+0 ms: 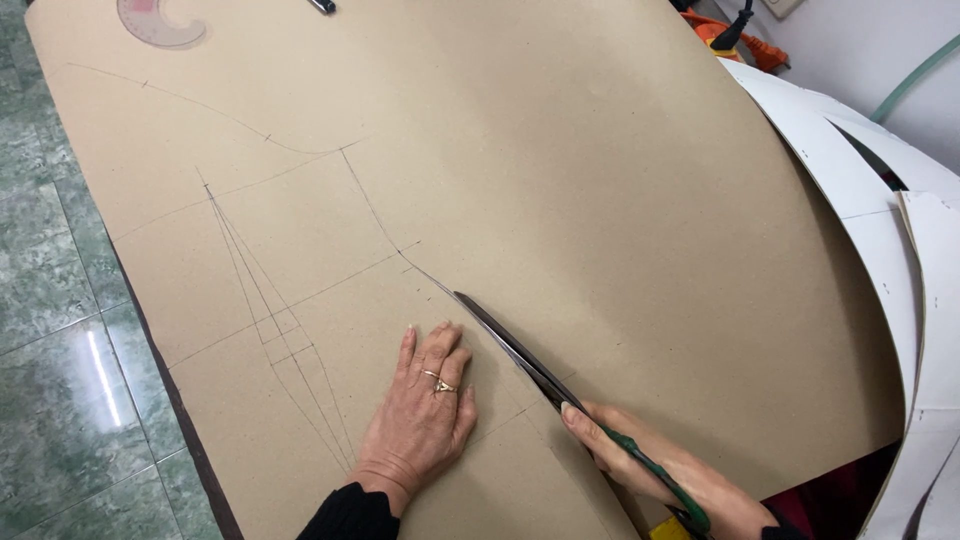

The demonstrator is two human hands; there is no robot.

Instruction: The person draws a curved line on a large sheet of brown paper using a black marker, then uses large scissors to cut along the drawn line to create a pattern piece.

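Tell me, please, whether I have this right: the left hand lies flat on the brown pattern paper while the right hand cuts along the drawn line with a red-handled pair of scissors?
Nearly: the handle colour is wrong. In the head view the scissors have a green handle, not red. The rest holds: the left hand lies flat on the brown pattern paper, and the right hand cuts along the drawn line.

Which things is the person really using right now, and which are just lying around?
In use:
- left hand, pressing flat on the brown paper
- right hand, holding the scissors along a drawn line

Lying about:
- pink curved ruler, top edge
- black pen
- white paper sheets, right side
- orange tool, far corner
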